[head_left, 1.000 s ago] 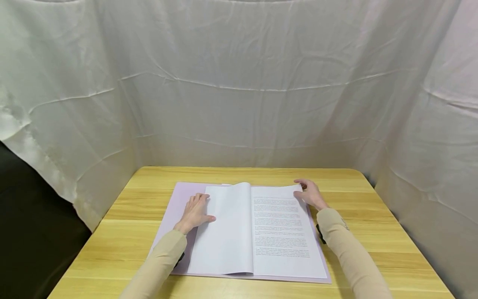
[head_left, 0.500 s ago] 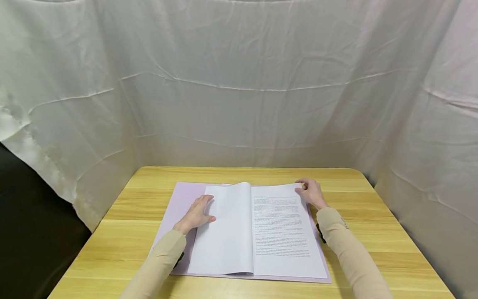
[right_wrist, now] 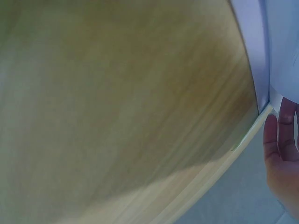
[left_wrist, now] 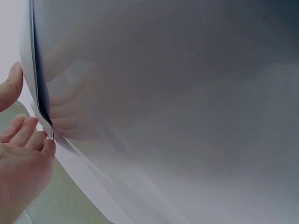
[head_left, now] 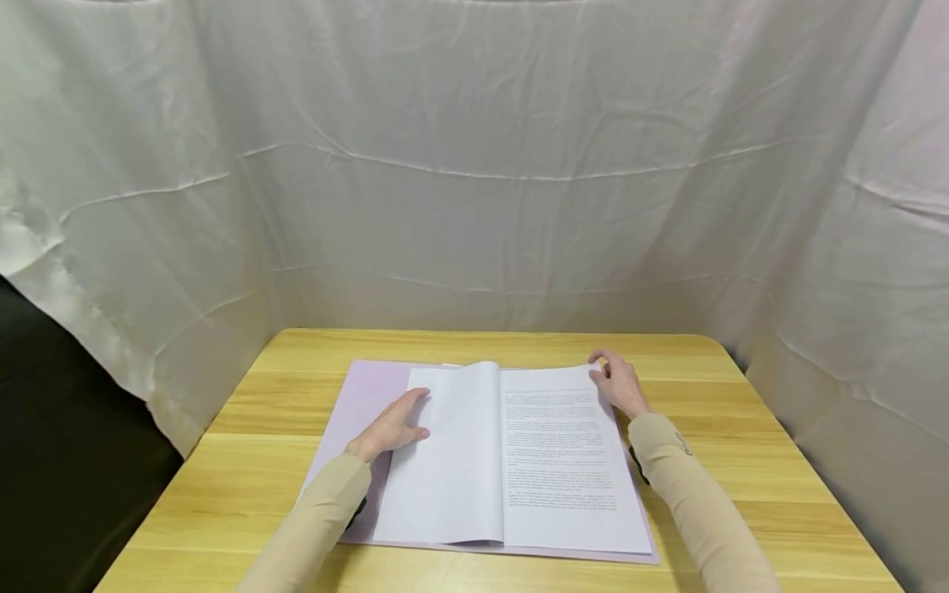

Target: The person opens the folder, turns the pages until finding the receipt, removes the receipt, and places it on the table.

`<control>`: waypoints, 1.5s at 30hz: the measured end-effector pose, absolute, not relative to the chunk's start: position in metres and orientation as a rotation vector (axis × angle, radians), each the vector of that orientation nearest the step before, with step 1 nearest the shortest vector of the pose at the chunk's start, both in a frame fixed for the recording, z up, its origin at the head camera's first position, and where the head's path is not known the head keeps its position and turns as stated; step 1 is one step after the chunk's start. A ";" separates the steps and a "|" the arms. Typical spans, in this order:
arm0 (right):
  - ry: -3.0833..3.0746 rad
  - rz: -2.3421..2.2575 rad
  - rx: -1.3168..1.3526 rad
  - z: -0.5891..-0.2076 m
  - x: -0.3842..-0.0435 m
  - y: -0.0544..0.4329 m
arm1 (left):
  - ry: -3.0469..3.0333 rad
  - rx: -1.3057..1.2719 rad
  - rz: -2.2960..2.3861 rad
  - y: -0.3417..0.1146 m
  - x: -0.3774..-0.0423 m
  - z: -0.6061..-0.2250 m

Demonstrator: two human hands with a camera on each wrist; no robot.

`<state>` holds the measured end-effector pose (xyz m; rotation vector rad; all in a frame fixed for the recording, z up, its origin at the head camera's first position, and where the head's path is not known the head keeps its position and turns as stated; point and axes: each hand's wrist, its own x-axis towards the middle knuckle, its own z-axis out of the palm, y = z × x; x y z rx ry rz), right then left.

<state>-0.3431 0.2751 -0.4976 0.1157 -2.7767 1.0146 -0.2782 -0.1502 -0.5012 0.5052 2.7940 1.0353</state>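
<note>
A lilac folder [head_left: 368, 387] lies spread on the table with a stack of white sheets in it. The turned-over blank page [head_left: 458, 469] covers part of its left side and bulges up near the middle. On the right lies a page [head_left: 559, 461] printed with lines of text. My left hand [head_left: 389, 426] rests at the blank page's left edge, thumb and fingers spread apart. At the printed page's top right corner, my right hand [head_left: 619, 387] pinches the paper between thumb and fingers, raising that corner slightly. In the right wrist view the thumb is hidden.
The wooden table [head_left: 237, 461] extends around the folder on every side. A pale cloth [head_left: 482, 206] hangs behind it and along both sides. Something black [head_left: 67, 445] fills the area beyond the table at the left.
The fingers of my right hand have closed at the printed page's corner and shifted slightly right. My left fingers have slid a little to the right over the blank page.
</note>
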 end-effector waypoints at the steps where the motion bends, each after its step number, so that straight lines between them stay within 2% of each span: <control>1: -2.781 1.004 0.107 -0.498 -0.343 0.275 | 2.785 0.511 1.039 -0.150 -0.278 -0.501; 22: -2.810 1.022 -0.014 -0.494 -0.335 0.273 | 2.760 0.551 1.021 -0.149 -0.278 -0.499; 36: -2.759 1.722 0.215 -0.487 -0.319 0.278 | 2.680 0.753 1.051 -0.155 -0.280 -0.496; 45: -2.795 1.892 0.253 -0.482 -0.308 0.282 | 2.646 0.673 1.095 -0.156 -0.281 -0.493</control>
